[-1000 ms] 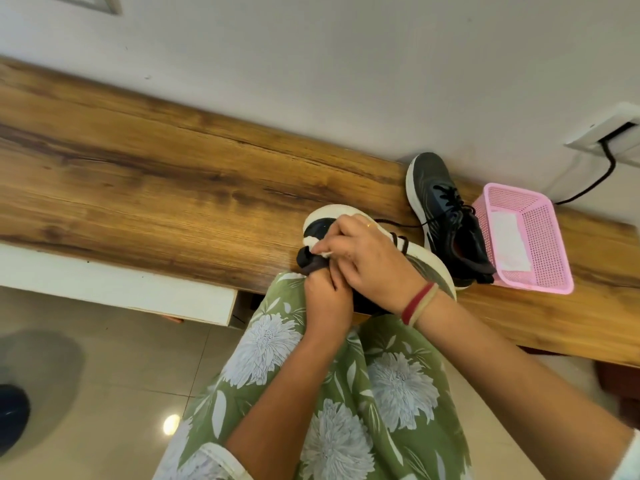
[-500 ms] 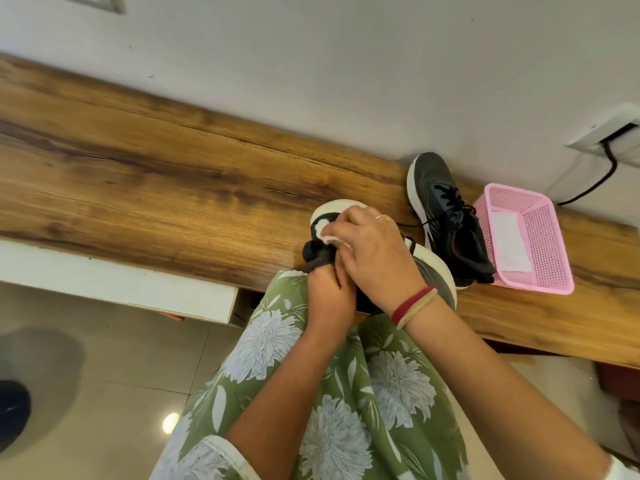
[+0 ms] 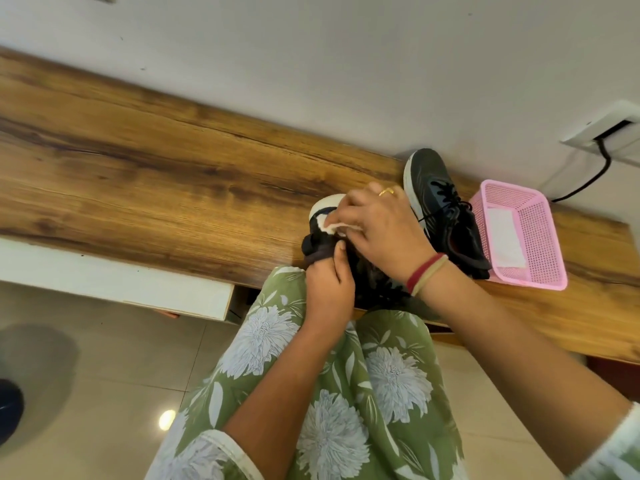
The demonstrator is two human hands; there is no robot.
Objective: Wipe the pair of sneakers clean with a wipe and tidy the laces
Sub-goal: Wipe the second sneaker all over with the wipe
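One black white-soled sneaker | left hand grips it | right hand pinches wipe

Pink mesh basket on a wooden bench against a white wall, socket above.

we have one wide-angle view, worn on the head. it looks forward and down on the long brown wood-grain bench from close above its near edge, where left hand and right hand meet; plain white wall beyond its far edge.
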